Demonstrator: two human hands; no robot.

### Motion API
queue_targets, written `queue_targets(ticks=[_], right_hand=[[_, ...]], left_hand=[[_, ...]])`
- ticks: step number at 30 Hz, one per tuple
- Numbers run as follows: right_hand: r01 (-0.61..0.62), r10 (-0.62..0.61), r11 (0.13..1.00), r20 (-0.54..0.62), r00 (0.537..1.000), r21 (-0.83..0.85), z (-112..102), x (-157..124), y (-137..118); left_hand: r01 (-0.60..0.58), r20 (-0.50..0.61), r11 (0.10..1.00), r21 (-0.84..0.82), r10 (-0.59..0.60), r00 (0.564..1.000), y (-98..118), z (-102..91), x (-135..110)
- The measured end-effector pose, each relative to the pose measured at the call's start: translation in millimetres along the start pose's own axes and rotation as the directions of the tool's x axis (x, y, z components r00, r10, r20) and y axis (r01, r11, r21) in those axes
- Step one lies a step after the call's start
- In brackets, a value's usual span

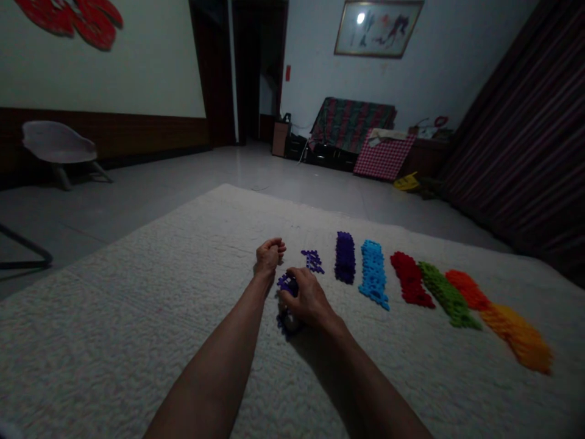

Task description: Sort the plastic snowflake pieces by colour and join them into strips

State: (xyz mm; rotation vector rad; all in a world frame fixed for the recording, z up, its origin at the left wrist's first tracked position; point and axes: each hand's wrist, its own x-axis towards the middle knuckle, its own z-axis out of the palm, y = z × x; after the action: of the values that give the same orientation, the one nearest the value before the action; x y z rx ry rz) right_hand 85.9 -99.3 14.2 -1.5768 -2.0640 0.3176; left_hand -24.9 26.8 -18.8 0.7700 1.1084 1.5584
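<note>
My right hand point(307, 297) is closed on a purple interlocking plastic piece point(286, 282), its thumb and fingers curled around it. Just below, a dark ring-like piece point(289, 323) rests on the mat, partly covered by that hand. To the upper left is my left hand point(270, 255), fingers curled in, with nothing visible in them. A small flat group of purple pieces point(313, 261) lies beyond my right hand. Farther right comes a neat purple row point(345, 257) of similar pieces, then a light blue row point(373, 274).
Red point(411, 279), green point(448, 296), orange-red point(467, 289) and yellow-orange point(518, 335) piece rows continue rightward on the cream mat point(137, 317). A small chair point(59, 143) stands at left on the tiled floor. Covered furniture point(354, 125) lines the far wall; a striped curtain point(516, 134) hangs right.
</note>
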Motion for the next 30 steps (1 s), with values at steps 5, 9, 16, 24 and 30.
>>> queue_targets(ticks=[5,9,16,24,30], right_hand=[[-0.022,0.042,0.996,-0.236,0.971,0.084,-17.6,-21.3,54.5],[-0.105,0.113,0.994,-0.328,0.938,0.041,-22.3,-41.7,84.5],[-0.088,0.093,0.996,-0.450,0.888,0.032,-16.8,-50.4,84.3],[-0.109,0.107,0.994,-0.558,0.823,0.030,-21.6,-36.6,98.2],[-0.220,0.137,0.965,-0.438,0.889,-0.145,-29.5,-26.2,85.6]], left_hand=[[0.032,0.001,0.999,0.013,-0.032,0.999,-3.9,0.8,0.8],[0.013,0.007,1.000,-0.005,-0.013,1.000,-4.2,1.9,-1.4],[0.010,0.015,1.000,0.018,-0.010,1.000,-3.1,2.2,-6.8],[0.020,0.011,0.999,0.034,-0.020,1.000,-3.2,2.9,-8.9],[0.023,0.026,0.999,0.030,-0.023,0.999,-5.5,2.4,-6.8]])
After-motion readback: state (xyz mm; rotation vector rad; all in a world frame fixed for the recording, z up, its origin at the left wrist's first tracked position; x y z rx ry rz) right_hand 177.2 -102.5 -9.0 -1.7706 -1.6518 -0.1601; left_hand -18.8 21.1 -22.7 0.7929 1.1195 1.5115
